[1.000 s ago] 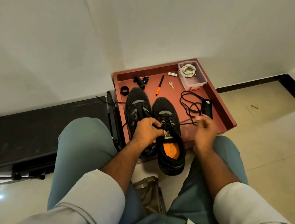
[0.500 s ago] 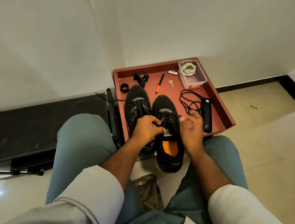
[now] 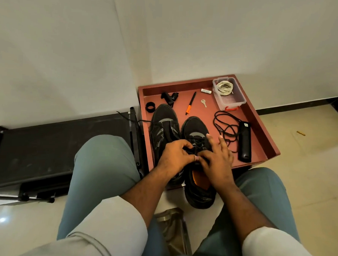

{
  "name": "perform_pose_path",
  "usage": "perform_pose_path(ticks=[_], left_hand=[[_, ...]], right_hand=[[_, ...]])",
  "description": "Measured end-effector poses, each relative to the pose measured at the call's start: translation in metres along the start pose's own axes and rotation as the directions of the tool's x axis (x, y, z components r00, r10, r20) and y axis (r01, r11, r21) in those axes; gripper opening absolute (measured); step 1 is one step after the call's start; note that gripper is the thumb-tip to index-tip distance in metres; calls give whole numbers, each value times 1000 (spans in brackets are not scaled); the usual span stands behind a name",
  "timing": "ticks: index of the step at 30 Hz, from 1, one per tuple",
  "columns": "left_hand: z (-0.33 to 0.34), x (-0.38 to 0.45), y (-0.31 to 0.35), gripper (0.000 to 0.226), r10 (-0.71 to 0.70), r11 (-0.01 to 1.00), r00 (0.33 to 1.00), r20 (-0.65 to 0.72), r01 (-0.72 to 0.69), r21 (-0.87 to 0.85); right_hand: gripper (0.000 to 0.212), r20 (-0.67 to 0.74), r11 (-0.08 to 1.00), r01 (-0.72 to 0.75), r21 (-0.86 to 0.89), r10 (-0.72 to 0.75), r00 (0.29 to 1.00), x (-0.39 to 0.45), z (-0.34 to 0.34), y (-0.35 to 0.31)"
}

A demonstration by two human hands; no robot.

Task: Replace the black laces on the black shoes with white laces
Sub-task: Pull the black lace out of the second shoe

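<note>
Two black shoes stand side by side on a red tray [image 3: 262, 130]. The left shoe [image 3: 163, 125] has a black lace end trailing off to the left. The right shoe [image 3: 193, 128] shows an orange insole and still has black lacing. My left hand [image 3: 173, 153] grips the right shoe at its tongue and lacing. Against it, my right hand [image 3: 219, 159] lies over the lacing, thumb and forefinger pinching the black lace and the other fingers stretched forward. A loose black lace [image 3: 225, 128] lies coiled on the tray. White laces [image 3: 225, 87] sit in a clear box [image 3: 232, 101].
On the tray are a black handset [image 3: 245, 142], an orange-tipped pen [image 3: 190, 103], a key [image 3: 203, 103], a black ring [image 3: 150, 107], a black clip [image 3: 169, 97] and a small white tube [image 3: 206, 91]. A flat black machine [image 3: 57, 146] lies on the left.
My right hand has come back from the right side of the tray to the right shoe's lacing, next to my left hand. My left hand has kept its grip on the shoe.
</note>
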State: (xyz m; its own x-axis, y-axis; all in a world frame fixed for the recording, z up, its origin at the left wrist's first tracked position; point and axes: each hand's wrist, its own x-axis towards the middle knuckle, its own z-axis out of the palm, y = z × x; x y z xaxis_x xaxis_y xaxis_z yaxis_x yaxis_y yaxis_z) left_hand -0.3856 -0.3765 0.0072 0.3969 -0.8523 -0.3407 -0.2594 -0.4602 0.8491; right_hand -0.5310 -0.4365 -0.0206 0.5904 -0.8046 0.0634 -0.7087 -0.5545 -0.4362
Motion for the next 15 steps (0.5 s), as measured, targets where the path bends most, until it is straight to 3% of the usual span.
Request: perform_pose_path(ticks=[3,6,7,8,9,11,12,15], left_hand=[[0,0,-2,32,-5,1000,1000,-25,5,11],[-1,0,-3,36,5,999,999,-33,-4,46],[-1,-2,-2,39,31,997,999,-26,-29,76],[-1,-4,-2,41,75,987,997,-11,-72,146],[0,-6,0,44,129,955,992,13,-128,268],[5,-9,6,49,230,824,971,64,-230,519],[8,-8,8,52,274,765,958,83,-270,585],[17,-4,11,63,381,614,911,156,-376,694]], right_hand=[[5,-203,916,-148,373,235,951,7,-11,5],[10,-246,567,-232,790,641,727,19,-30,27],[11,-230,498,-238,834,705,671,22,-37,34],[11,-200,477,-261,840,718,667,23,-42,39],[20,-162,494,-305,814,698,698,22,-46,40],[53,-115,657,-410,632,603,789,15,-43,37],[62,-121,751,-396,529,528,840,9,-37,33],[58,-29,893,-239,382,270,962,-3,-19,18]])
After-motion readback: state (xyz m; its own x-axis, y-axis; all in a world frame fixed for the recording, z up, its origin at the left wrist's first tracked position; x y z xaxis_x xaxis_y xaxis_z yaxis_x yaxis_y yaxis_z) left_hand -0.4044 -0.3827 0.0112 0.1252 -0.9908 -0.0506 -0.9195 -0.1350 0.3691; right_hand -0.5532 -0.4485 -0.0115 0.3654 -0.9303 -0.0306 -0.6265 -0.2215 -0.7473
